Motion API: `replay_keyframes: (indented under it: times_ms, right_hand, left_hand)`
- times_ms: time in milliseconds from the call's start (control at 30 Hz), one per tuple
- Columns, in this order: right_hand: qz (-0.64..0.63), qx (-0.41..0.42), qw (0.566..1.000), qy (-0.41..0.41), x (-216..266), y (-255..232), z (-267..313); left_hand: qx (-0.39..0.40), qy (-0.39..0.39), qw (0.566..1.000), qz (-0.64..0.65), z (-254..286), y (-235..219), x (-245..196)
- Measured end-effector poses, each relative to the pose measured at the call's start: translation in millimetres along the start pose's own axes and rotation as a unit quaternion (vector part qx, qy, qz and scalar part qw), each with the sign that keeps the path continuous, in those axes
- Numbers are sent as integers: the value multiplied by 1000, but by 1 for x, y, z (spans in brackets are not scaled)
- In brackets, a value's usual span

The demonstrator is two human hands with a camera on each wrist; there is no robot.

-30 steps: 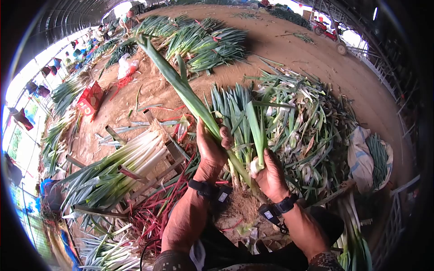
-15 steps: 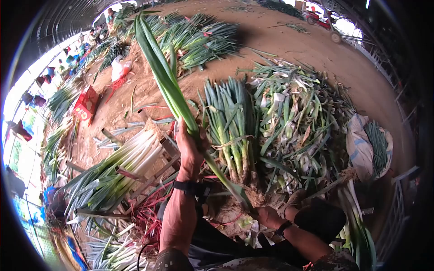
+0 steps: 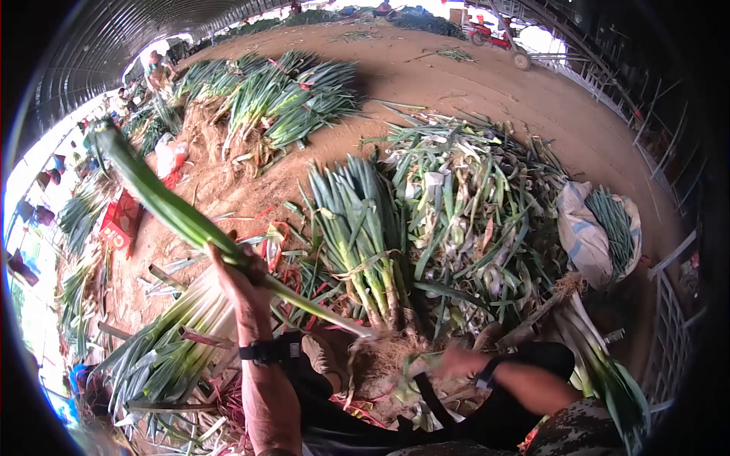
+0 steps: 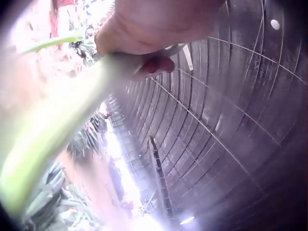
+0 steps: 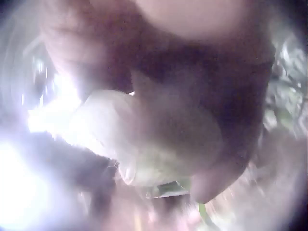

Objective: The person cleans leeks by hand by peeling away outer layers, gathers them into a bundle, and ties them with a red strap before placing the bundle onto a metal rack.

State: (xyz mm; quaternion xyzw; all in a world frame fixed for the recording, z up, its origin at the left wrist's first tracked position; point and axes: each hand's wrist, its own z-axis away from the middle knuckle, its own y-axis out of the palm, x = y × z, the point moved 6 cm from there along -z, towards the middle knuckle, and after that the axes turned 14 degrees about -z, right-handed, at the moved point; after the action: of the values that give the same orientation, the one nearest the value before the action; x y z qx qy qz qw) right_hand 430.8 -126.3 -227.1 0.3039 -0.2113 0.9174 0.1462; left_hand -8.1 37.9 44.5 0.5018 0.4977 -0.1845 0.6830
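Observation:
My left hand grips a long green onion around its stalk, leaves pointing up and left, white root end down to the right. In the left wrist view the pale green stalk runs out from under the fingers. My right hand, blurred, is low in front of my knee, apart from the onion's root end. Its curled fingers hold a pale, whitish-green peeled leaf, blurred in the right wrist view. A bundle of green onions stands upright just beyond both hands.
A heap of stripped leaves lies behind the bundle, beside a white sack. White-stalked onions rest in a wooden rack at left. A red box and more onion piles lie farther off. One onion lies at right.
The left hand has swung left and down with the green onion, tilting it. The right hand has dropped from the stalk to the root end, then drawn away right. The head view has shifted.

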Motion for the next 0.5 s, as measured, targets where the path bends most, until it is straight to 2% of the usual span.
replay_keyframes:
  times_ms: [33,67,100,133,167,200,233,267,300,333,367,400,433,467,500]
  right_hand:
    - [-166,-127,977,-32,19,-68,20]
    - [-345,-244,899,-115,39,-135,46]
    - [-449,-329,802,-218,57,-198,75]
    - [-463,-395,744,-276,93,-240,113]
    - [-391,-529,724,-209,119,-261,147]
    - [-258,-567,742,-247,121,-288,150]
    - [-167,-591,750,-248,113,-291,145]
    - [-76,-609,750,-245,135,-274,145]
    - [-127,-546,791,-245,165,-246,141]
    - [-161,-495,800,-298,160,-227,117]
    - [-266,-365,849,-276,182,-194,102]
    - [-301,-309,864,-259,197,-161,90]
    - [-276,-294,880,-251,202,-136,77]
    - [-137,-315,886,-311,217,-117,71]
    - [-184,-303,883,-309,220,-117,69]
  left_hand:
    - [16,-20,1000,16,-6,2,6]
    - [13,-52,998,30,0,9,7]
    - [-1,-65,997,50,-5,5,15]
    - [44,-51,996,52,-7,3,19]
    - [58,-54,995,59,-1,6,18]
    - [76,-57,993,69,3,12,18]
    - [81,-50,993,69,3,15,18]
    - [87,-45,993,67,4,17,18]
    - [89,-48,992,76,6,21,18]
    - [110,-43,990,80,7,24,18]
    - [111,-40,989,89,8,27,19]
    - [114,-35,988,97,9,32,20]
    - [129,-21,985,111,11,37,19]
    - [154,-15,978,138,13,43,19]
    - [146,-31,974,171,15,51,21]
